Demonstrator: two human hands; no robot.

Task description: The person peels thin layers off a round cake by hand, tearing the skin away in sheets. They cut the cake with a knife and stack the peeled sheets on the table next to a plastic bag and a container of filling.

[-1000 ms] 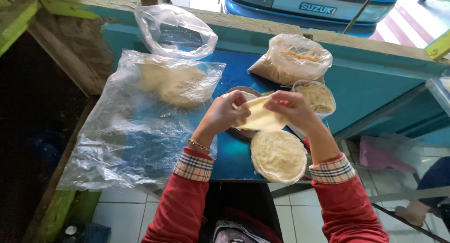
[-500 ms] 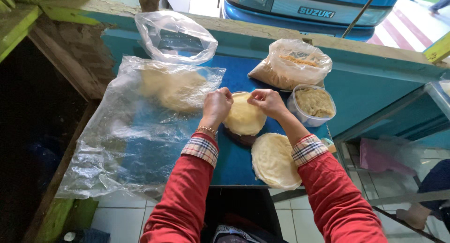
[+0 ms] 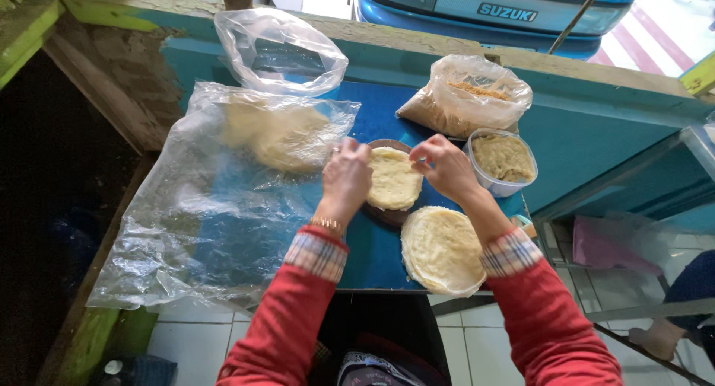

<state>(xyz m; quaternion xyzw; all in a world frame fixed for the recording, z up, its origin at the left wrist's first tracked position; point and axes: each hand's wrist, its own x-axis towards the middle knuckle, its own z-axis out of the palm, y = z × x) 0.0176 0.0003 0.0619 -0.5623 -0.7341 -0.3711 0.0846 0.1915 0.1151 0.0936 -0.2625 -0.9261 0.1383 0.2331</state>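
On the blue table (image 3: 387, 263) a round pale dough disc (image 3: 392, 179) lies on a dark round board (image 3: 387, 215). The left hand (image 3: 346, 179) touches its left edge, the right hand (image 3: 445, 168) its right edge. Nearer the person lies a stack of thin round flatbreads (image 3: 441, 250). To the right stands a clear plastic tub of filling (image 3: 503, 161), and behind it a clear bag of brown crumbs (image 3: 465, 96). To the left lies a big clear plastic sheet (image 3: 216, 207), with an empty clear bag (image 3: 279, 51) behind it.

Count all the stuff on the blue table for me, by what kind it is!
Plastic bags: 3 (empty one, big flat one, one with crumbs)
Round flat doughs: 2 (one under the hands, one near the edge)
Tubs of filling: 1
Dark boards: 1
Total: 7
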